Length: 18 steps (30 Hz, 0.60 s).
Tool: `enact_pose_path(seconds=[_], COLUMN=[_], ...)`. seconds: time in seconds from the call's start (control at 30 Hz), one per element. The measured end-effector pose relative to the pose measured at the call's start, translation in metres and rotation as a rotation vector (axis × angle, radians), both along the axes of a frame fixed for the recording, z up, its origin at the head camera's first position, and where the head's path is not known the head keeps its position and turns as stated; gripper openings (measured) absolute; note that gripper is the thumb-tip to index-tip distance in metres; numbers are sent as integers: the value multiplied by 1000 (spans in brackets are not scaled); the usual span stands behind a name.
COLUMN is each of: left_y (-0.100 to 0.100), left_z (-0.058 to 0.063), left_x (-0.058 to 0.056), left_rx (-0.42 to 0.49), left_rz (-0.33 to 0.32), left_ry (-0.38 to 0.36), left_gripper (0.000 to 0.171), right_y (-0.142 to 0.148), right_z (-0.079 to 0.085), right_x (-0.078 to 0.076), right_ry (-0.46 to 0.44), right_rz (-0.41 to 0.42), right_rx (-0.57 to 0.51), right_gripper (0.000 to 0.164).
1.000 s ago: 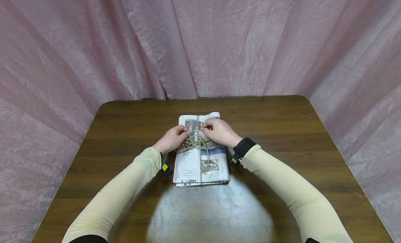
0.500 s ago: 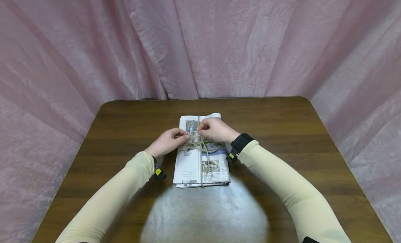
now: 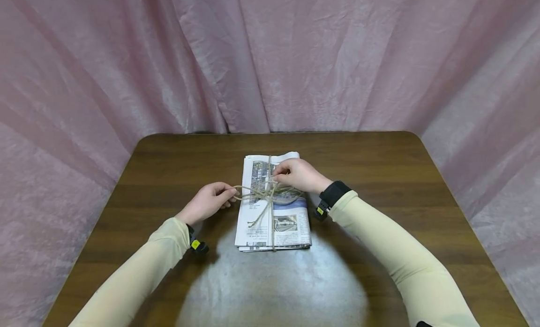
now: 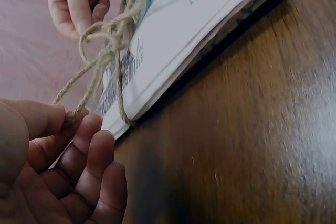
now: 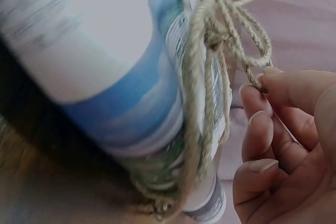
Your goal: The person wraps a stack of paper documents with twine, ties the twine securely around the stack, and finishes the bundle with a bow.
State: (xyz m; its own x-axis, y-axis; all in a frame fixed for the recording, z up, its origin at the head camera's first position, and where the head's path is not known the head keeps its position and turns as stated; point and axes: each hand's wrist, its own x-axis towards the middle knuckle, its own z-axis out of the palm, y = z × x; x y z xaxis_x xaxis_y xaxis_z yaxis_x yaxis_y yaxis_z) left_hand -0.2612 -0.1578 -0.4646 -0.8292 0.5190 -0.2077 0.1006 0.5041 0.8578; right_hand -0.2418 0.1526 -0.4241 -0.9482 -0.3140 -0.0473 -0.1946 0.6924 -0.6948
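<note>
A stack of folded newspapers (image 3: 253, 235) lies on the table, bound lengthwise and crosswise with tan twine (image 3: 268, 195) that meets in a knot on top. My left hand (image 3: 207, 201), off the stack's left edge, pinches a drawn-out loop of the twine between thumb and forefinger. In the left wrist view, both strands of that loop (image 4: 86, 80) run taut from the knot to the fingertips. Just above the knot, my right hand (image 3: 301, 175) pinches another twine loop (image 5: 262, 51) with thumb and forefinger. A loose twine end (image 3: 258, 217) trails down over the lower half of the top newspaper.
The brown wooden table (image 3: 177, 167) extends all around the stack, with a bright light reflection in front of it. A pink curtain (image 3: 320, 60) hangs behind the far edge and at both sides. A wrist camera (image 3: 198, 245) hangs below the left wrist.
My left hand has moved left and toward me, drawing a twine loop out past the stack's edge. My right hand stays close to the knot. A loose end now lies left of the lengthwise twine.
</note>
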Motion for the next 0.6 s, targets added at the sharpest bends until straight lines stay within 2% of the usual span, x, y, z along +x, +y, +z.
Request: enact_pose_path(seconds=[0.3, 0.43, 0.6], left_y=[-15, -18, -19], left_z=[-7, -10, -13], left_x=[3, 6, 9], left_rx=[-61, -59, -10], left_rz=[29, 38, 49], left_ry=[-24, -56, -82], left_gripper=[35, 34, 35], right_y=[16, 23, 30], right_z=[-1, -4, -7], right_x=[7, 11, 16], right_ry=[-3, -24, -29], right_rz=[-61, -101, -140], right_rx=[9, -5, -32], right_gripper=[12, 12, 14])
